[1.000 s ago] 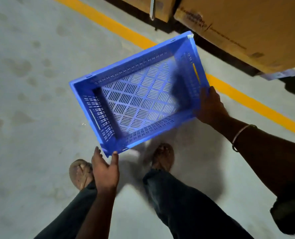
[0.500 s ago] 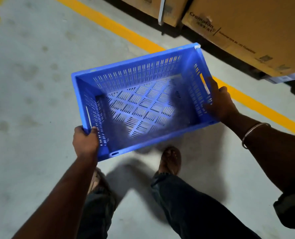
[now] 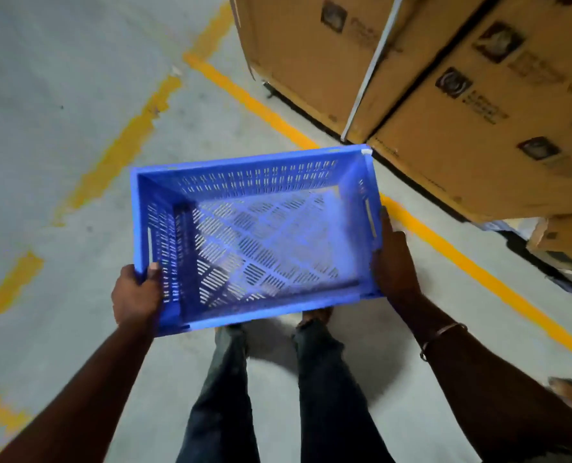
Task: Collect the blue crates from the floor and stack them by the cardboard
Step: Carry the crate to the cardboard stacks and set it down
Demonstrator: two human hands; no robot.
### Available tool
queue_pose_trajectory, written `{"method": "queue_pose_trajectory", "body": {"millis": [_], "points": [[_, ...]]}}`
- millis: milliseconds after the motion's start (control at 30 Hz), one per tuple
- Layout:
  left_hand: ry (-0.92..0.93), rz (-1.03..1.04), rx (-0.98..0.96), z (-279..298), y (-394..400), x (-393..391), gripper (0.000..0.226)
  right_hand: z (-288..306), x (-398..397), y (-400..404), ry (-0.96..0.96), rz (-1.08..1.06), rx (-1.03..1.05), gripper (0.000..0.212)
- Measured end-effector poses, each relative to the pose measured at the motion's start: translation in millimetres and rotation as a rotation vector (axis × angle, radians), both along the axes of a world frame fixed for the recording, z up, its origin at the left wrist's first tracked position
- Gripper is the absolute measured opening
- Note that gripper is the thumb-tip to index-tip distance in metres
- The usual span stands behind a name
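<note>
Head camera view, looking down: a person is carrying an empty blue plastic crate (image 3: 254, 235), rectangular and open-topped, level above the floor in front of their legs. Its side walls are pierced with rows of short vertical slots, and its base is a lattice of slotted panels set in a diamond pattern, letting the pale floor show through. A long handle slot is cut into each short end, and a small white mark is sitting on the far right corner of the rim.

The left hand (image 3: 137, 299) is gripping the near left corner, thumb hooked over the rim and inside the wall. The right hand (image 3: 393, 262) is pressing against the right end wall, fingers stretched along its outside; a thin metal bangle (image 3: 441, 335) is circling that wrist.

The crate is hanging near stacked brown cardboard boxes (image 3: 478, 105) at upper right, not touching them. The boxes are bearing dark square logos and printed lines, too blurred to read. Worn yellow painted lines (image 3: 472, 265) are crossing the grey concrete floor (image 3: 44, 95).
</note>
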State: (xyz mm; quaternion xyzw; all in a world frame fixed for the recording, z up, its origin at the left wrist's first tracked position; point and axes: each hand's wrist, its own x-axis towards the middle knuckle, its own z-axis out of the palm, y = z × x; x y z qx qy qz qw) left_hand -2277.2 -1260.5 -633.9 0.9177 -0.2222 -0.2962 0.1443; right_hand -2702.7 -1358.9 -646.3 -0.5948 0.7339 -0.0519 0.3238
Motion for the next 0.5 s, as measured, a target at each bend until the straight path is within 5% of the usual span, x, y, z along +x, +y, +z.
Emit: {"method": "queue_pose_trajectory", "body": {"millis": [233,500], "points": [[-0.115,0.203,-0.099,161,59,36,0.035,138,66,-14,-0.039,0.228,-0.175,0.087],[-0.115,0.442,-0.203,216,109,96,0.048,225,160,-66,-0.102,0.389,-0.269,0.084]]}}
